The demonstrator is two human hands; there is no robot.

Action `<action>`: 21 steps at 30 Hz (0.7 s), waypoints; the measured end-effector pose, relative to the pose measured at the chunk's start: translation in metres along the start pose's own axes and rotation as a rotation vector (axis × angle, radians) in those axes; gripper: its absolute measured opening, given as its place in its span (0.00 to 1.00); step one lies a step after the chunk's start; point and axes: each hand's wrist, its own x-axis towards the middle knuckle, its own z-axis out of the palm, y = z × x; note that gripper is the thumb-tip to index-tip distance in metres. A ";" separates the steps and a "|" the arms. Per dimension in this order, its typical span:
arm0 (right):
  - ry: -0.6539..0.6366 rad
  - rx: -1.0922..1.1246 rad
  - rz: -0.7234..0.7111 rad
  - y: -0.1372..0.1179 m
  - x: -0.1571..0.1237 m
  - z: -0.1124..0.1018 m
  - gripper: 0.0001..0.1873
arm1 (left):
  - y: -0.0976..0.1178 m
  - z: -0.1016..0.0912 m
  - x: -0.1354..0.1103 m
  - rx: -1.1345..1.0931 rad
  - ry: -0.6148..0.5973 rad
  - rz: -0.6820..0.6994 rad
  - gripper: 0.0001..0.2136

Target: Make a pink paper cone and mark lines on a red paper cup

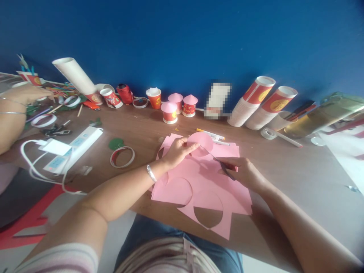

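My left hand (pixel 178 151) pinches a pink paper circle (pixel 201 143) and holds it just above a stack of pink paper sheets (pixel 216 189). My right hand (pixel 241 171) is closed on a pair of scissors (pixel 217 161), whose blades reach up into the circle's edge. The sheets lie on the brown table (pixel 290 170) and have round holes cut out of them. A silver bracelet sits on my left wrist.
Along the blue wall stand paper cups with pink cone tops (pixel 179 106), stacks of red cups (pixel 253 100), a marker (pixel 210 134) and tape rolls (pixel 122 156). A white power strip (pixel 72 149) lies left. Another person's arm (pixel 13 110) reaches in at far left.
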 end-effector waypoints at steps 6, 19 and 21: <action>-0.018 -0.003 0.004 0.000 -0.002 -0.002 0.23 | -0.001 -0.001 0.000 -0.007 -0.023 0.006 0.19; -0.045 -0.049 -0.032 0.003 -0.001 -0.003 0.22 | -0.003 -0.001 0.000 -0.026 -0.005 -0.057 0.23; -0.047 -0.041 -0.037 0.003 -0.001 -0.003 0.22 | -0.005 0.000 0.000 -0.044 -0.013 -0.060 0.23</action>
